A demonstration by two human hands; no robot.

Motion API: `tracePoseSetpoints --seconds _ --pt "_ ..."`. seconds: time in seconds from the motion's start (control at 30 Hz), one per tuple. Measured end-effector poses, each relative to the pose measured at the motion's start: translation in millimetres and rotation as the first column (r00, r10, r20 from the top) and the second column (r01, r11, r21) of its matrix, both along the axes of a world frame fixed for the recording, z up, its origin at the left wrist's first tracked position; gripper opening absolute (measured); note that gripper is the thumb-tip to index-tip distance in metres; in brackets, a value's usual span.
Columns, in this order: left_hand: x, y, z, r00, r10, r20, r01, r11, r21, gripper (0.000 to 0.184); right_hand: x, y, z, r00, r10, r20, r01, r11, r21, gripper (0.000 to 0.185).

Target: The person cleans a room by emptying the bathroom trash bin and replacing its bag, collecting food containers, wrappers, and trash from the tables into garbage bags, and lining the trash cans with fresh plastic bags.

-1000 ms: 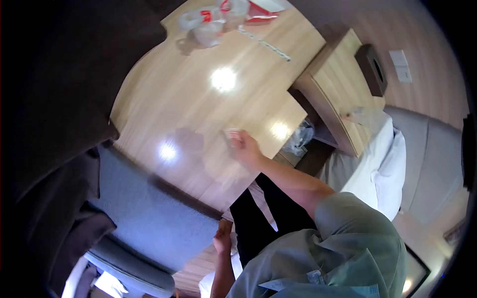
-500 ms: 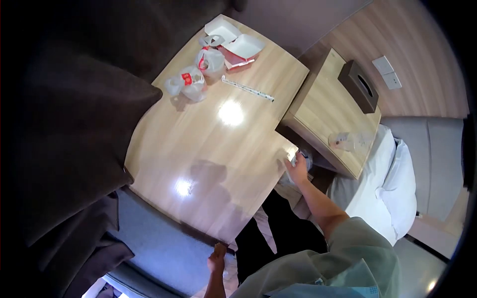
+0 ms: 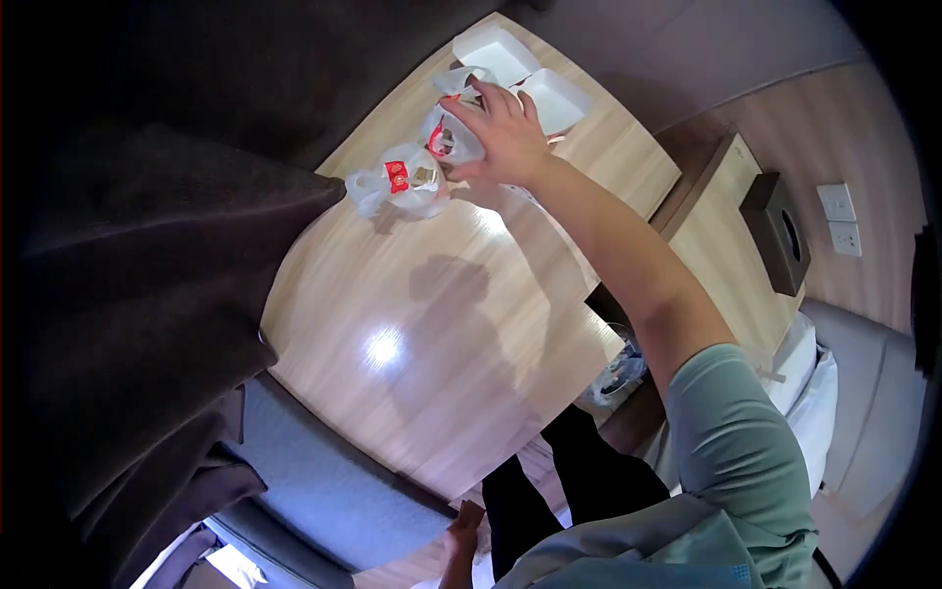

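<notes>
My right hand (image 3: pixel 512 137) reaches over the far part of the wooden table (image 3: pixel 343 285), its fingers spread at a tied clear plastic bag (image 3: pixel 446 137) with a red mark. Beside it, to the left, stands a second tied bag (image 3: pixel 414 182) with a red label. Behind the hand lies an open white food box (image 3: pixel 551 101), partly covered. Low in the view, near the table's front edge, my left hand (image 3: pixel 461 538) is closed around something small and brown that I cannot make out. The patterned strip is mostly hidden by my right arm.
A brown tissue box (image 3: pixel 775 234) sits on the wooden cabinet (image 3: pixel 721 231) at the right. Below is a bin with a plastic liner (image 3: pixel 616 378). A blue-grey bench (image 3: pixel 324 471) runs along the front left. Dark curtain (image 3: pixel 147 245) hangs at the left, white bedding (image 3: pixel 819 412) lies right.
My right hand has gone from wiping height at the table's near right corner, by the bin, to the bags at the far side. The camera view has shifted. My left hand stays low and closed.
</notes>
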State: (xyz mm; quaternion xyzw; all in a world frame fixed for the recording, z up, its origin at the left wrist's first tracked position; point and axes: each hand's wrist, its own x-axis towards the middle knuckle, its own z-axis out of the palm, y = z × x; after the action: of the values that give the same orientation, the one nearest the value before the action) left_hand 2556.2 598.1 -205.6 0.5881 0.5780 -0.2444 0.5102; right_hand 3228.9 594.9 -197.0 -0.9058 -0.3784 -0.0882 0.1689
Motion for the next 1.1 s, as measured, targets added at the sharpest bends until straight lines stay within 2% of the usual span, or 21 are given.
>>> tracePoseSetpoints --seconds 0.03,0.07,0.1,0.13,0.17,0.2,0.23,0.33,0.4,0.43,0.47,0.5,0.57,0.6,0.67,0.77,0.8,0.83,0.87,0.97,1.1 --pt "-14 -2 -10 1.0 0.006 -0.008 -0.006 1.0 0.003 0.047 -1 11 3 0.999 -0.048 -0.016 0.048 0.999 0.014 0.087" --pt "-27 -4 -22 0.999 -0.001 0.051 0.001 1.0 0.005 0.044 3 21 2 0.983 -0.078 -0.167 0.067 0.995 -0.071 0.089" --pt "-39 -5 -30 0.994 -0.007 0.111 0.007 1.0 0.007 0.042 7 27 1 0.982 -0.072 -0.172 0.061 0.996 -0.067 0.089" --pt "-28 -4 -21 0.994 -0.003 0.107 0.002 1.0 0.01 0.042 10 32 -1 0.963 -0.087 -0.255 0.038 0.981 -0.192 0.086" --pt "-18 -3 -11 0.997 -0.043 -0.066 0.042 0.999 -0.019 0.042 12 36 -2 0.937 -0.113 -0.331 0.003 0.949 -0.314 0.083" --pt "-5 0 -2 0.969 -0.088 -0.232 0.077 0.996 -0.055 0.041 12 37 -11 0.927 -0.116 -0.357 0.039 0.975 -0.217 0.078" --pt "-3 0 1 0.969 -0.085 -0.234 0.074 0.996 -0.056 0.041 11 37 -16 0.927 -0.114 -0.358 0.036 0.975 -0.217 0.078" --pt "10 2 10 0.971 -0.234 -0.051 0.233 0.972 -0.018 0.042 4 33 -15 0.946 -0.123 -0.3 0.085 0.987 -0.137 0.075" --pt "20 2 17 0.978 -0.208 -0.016 0.208 0.978 -0.012 0.045 -7 20 -5 0.908 -0.184 -0.377 0.24 0.965 0.108 0.073" --pt "5 2 3 0.977 -0.214 -0.014 0.213 0.977 -0.018 0.045 -17 11 4 0.907 -0.191 -0.376 0.246 0.964 0.102 0.073" --pt "-26 3 -27 0.915 -0.401 -0.034 0.403 0.914 0.054 0.046 -29 -1 14 0.911 -0.15 -0.384 0.245 0.946 0.213 0.074" --pt "-15 5 -19 0.918 -0.387 -0.088 0.391 0.92 0.036 0.048 -44 -16 23 0.914 -0.112 -0.39 0.247 0.916 0.315 0.075" --pt "15 11 2 0.913 -0.358 -0.197 0.365 0.931 0.0 0.051 -81 -55 42 0.919 -0.096 -0.382 0.243 0.902 0.357 0.079" --pt "-23 14 -32 0.891 -0.448 -0.075 0.453 0.888 0.076 0.051 -106 -76 52 0.913 -0.112 -0.393 0.267 0.892 0.366 0.08" --pt "-46 23 -47 0.883 -0.467 0.045 0.462 0.882 0.086 0.049 -159 -126 67 0.891 -0.156 -0.427 0.315 0.89 0.331 0.081" --pt "-9 28 -36 0.881 -0.306 0.362 0.289 0.952 0.102 0.043 -254 -194 77 0.806 -0.266 -0.529 0.422 0.885 0.197 0.081" --pt "-9 32 -39 0.872 -0.312 0.378 0.301 0.949 0.087 0.042 -287 -215 76 0.77 -0.318 -0.553 0.47 0.869 0.154 0.082" --pt "-13 42 -41 0.901 -0.376 0.216 0.374 0.926 0.052 0.041 -321 -238 66 0.722 -0.398 -0.566 0.523 0.849 0.069 0.084" --pt "-19 53 -43 0.892 -0.449 0.056 0.45 0.893 -0.005 0.041 -354 -260 57 0.585 -0.492 -0.644 0.624 0.781 -0.03 0.084" --pt "-10 63 -31 0.851 -0.521 0.069 0.522 0.853 0.009 0.039 -425 -308 0 0.339 -0.674 -0.656 0.806 0.568 -0.167 0.083" --pt "-9 74 -25 0.852 -0.522 0.035 0.521 0.853 0.022 0.041 -429 -316 -73 0.292 -0.773 -0.562 0.902 0.418 -0.106 0.083"
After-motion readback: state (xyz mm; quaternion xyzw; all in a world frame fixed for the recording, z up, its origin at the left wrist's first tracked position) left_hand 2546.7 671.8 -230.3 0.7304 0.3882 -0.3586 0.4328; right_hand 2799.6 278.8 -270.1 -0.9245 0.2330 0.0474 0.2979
